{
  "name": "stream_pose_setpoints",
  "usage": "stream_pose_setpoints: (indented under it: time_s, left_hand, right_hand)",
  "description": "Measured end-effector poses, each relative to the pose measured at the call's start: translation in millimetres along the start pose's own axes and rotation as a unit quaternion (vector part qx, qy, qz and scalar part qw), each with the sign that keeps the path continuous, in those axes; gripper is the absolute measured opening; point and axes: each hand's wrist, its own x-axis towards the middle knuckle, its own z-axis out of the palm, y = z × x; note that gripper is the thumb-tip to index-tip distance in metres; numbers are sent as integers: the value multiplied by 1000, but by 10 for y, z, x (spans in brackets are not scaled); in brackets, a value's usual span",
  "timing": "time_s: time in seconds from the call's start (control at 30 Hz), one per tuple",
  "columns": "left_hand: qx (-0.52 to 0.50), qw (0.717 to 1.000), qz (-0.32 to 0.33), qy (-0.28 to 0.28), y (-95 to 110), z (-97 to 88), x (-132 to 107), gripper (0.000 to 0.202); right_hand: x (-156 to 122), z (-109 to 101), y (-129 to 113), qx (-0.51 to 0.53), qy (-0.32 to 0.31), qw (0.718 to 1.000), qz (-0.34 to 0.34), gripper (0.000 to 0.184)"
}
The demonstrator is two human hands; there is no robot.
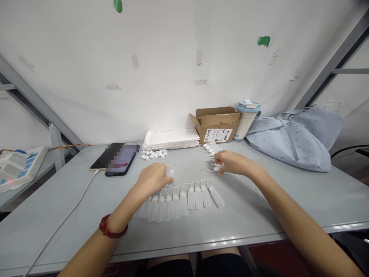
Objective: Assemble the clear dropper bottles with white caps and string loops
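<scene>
My left hand [154,177] is closed, palm down, its thumb and fingers at a small white cap with a thin curved nozzle [172,171]. My right hand [230,162] has its fingers pinched together at a white nozzle cap [216,168], beside several similar nozzle caps [210,147] lying near the cardboard box. In front of my hands lies a row of translucent squeeze bottles [183,203] with curved nozzles pointing away from me. My left wrist and hand partly cover the row's left end.
Small white caps [154,154] lie before a stack of white envelopes [173,139]. Behind my right hand are a cardboard box [217,123], a tumbler [246,120] and a blue fabric bag [288,142]. Phones [121,161] with a white cable [69,215] lie left.
</scene>
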Motion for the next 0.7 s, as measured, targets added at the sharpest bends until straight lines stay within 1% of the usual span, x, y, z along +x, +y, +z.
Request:
stream_pose_setpoints:
  time_s: [0.13,0.2,0.27,0.33,0.4,0.47,0.5,0.6,0.7]
  left_hand:
    - [3,1000,16,19,53,62,8,27]
    - [-30,999,23,37,72,80,17,29]
    - [-87,993,45,62,88,98,27,32]
    - [-153,982,73,85,108,123,35,35]
    - [-215,967,92,100,139,154,37,37]
    - [-267,952,101,109,176,186,33,36]
    - [-291,944,106,112,195,200,30,35]
    - [-338,925,128,118,239,230,17,32]
    - [-355,914,147,127,262,243,4,30]
  right_hand:
    - [2,11,20,7,8,1000,-16,20]
    - [3,19,12,17,23,999,-34,18]
    - [3,34,-25,41,64,994,-73,15]
    - [0,56,-100,82,126,980,-129,12]
    - [-8,83,-209,131,178,957,-188,13]
    - [-24,108,-332,172,203,935,-235,16]
    - [-35,119,-393,186,210,927,-247,18]
    - [-70,150,-542,228,224,916,-242,24]
    - [-88,188,-623,291,223,903,-223,26]
